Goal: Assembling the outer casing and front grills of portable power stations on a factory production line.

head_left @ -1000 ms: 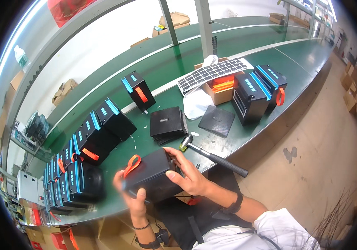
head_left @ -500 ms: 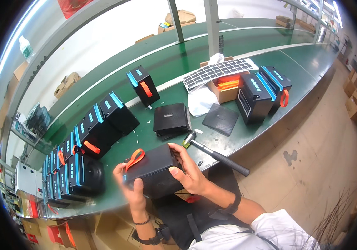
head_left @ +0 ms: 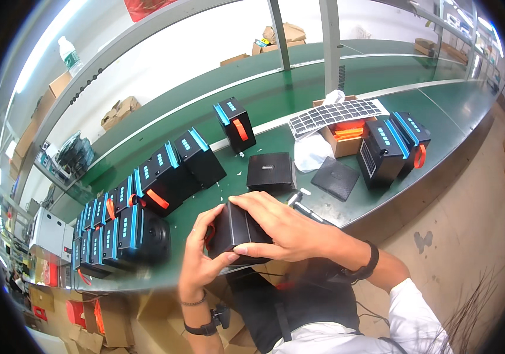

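Both my hands grip a black box-shaped speaker (head_left: 229,229) above the near edge of the green bench. My left hand (head_left: 200,256) is wrapped round its left side, the thumb at the lower front edge. On the right, my right hand (head_left: 288,229) lies over the top and side, hiding much of it. Only a sliver of its orange strap shows by the left fingers. Just beyond the right hand lies a hammer (head_left: 304,207), its handle mostly covered. Farther off are a stack of black textured panels (head_left: 269,171) and a single black panel (head_left: 335,178).
Rows of black speakers with blue trim (head_left: 167,168) stand at left, and one more (head_left: 236,127) stands behind. At right are two speakers (head_left: 380,150), a carton of orange straps (head_left: 346,147) and a label sheet (head_left: 338,116). A metal post (head_left: 330,44) rises behind.
The speaker has been turned in my hands, and its orange strap has swung from the top to the left side. My right hand has moved over its top. The view has shifted left.
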`<state>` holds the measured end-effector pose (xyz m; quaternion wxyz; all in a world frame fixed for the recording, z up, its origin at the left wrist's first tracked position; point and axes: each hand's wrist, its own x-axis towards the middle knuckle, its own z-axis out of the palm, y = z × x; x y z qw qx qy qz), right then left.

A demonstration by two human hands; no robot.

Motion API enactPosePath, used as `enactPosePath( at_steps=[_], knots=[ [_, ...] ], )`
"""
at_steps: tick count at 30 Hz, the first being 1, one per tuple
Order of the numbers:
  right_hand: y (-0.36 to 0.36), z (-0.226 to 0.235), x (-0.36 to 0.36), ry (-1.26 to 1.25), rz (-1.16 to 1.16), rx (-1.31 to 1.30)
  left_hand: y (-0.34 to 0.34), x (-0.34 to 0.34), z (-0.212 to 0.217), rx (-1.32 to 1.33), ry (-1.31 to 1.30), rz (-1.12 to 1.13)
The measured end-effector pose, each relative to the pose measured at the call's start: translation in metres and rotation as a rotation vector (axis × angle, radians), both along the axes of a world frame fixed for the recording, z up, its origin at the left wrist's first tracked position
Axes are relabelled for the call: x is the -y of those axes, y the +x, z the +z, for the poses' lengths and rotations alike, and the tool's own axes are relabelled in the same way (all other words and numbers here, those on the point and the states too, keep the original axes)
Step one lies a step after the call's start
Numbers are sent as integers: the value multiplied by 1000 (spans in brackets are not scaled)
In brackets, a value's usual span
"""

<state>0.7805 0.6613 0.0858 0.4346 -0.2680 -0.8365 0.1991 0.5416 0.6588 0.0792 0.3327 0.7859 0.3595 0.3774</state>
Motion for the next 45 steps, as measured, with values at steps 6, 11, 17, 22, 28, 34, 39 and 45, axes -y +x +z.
enactPosePath(
  at_steps=[6,11,17,22,28,34,39,45],
  knots=[
    [4,-6,4,-78,-138,-101,5,21,-67,583,-135,103],
    [-7,-66,8,-480,45,-475,16,34,-69,598,-134,128],
    [-16,-70,9,-425,45,-531,19,34,-73,600,-116,141],
    [-17,-68,12,-423,33,-514,35,35,-76,625,-137,306],
    [-21,-70,11,-500,67,-592,41,35,-74,635,-128,349],
    [-20,-85,-1,-422,67,-626,42,26,-87,652,-27,377],
    [-17,-85,-2,-437,67,-572,38,22,-92,680,-20,363],
    [-2,-76,10,-565,21,-326,40,27,-88,759,-74,326]
  ],
)
